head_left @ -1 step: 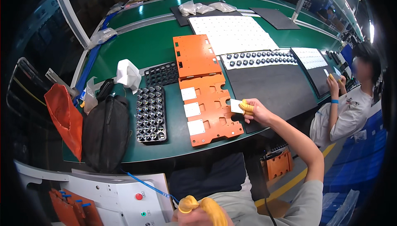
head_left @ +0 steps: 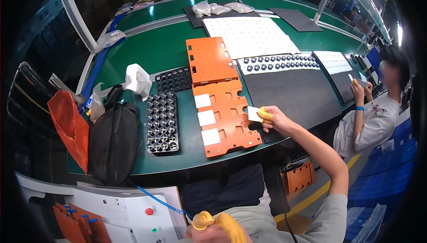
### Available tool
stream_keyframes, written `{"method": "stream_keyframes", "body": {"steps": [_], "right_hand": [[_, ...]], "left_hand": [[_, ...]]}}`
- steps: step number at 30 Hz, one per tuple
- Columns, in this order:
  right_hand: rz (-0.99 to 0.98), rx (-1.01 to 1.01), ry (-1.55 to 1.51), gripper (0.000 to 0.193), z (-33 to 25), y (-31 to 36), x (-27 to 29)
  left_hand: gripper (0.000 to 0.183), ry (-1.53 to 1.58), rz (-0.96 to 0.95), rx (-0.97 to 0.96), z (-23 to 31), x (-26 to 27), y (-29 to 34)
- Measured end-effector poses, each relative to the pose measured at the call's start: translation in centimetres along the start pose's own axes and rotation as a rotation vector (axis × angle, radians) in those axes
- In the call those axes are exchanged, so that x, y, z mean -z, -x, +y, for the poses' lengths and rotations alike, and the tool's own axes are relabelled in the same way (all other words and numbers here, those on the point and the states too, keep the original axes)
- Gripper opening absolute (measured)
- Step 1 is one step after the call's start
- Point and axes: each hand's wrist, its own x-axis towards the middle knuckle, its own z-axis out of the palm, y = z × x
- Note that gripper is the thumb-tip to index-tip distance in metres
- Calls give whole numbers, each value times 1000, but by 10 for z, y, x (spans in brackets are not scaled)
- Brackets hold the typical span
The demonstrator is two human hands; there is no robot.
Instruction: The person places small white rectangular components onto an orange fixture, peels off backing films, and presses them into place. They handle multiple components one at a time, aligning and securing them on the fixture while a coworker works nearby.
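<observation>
My right hand (head_left: 274, 119), with yellow finger covers, pinches a small white square plate (head_left: 254, 114) by its right edge. It is beside the right edge of an orange fixture (head_left: 229, 129) whose lid (head_left: 212, 60) lies folded back. Three similar white plates (head_left: 206, 118) are set in a column down the fixture's left side. At the bottom edge, near my lap, my left hand (head_left: 218, 230) also wears yellow finger covers. Its fingers are curled, and what they hold, if anything, is hidden. Left of the fixture stands a black tray (head_left: 163, 123) filled with round, shiny, lens-like parts.
An emptier black tray (head_left: 174, 80) sits behind the full one. Black mats (head_left: 289, 96) and a white sheet with rows of round black parts (head_left: 280, 63) lie to the right. A black bag (head_left: 113, 143) and orange pouch (head_left: 71, 127) stand left. A co-worker (head_left: 373, 109) sits at right.
</observation>
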Motion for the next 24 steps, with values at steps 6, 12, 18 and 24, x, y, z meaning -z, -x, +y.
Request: {"method": "stream_keyframes", "body": {"steps": [6, 12, 18, 24], "right_hand": [[28, 14, -50, 25, 4, 4, 5], [226, 149, 523, 29, -8, 23, 18], [483, 573, 1528, 22, -25, 63, 104], [831, 535, 1837, 16, -19, 91, 210]], "left_hand": [[100, -240, 20, -132, -8, 12, -19], [93, -1386, 42, -782, 6, 14, -125], [84, -2302, 327, -561, 22, 46, -192], [100, -2744, 372, -347, 11, 61, -206]]}}
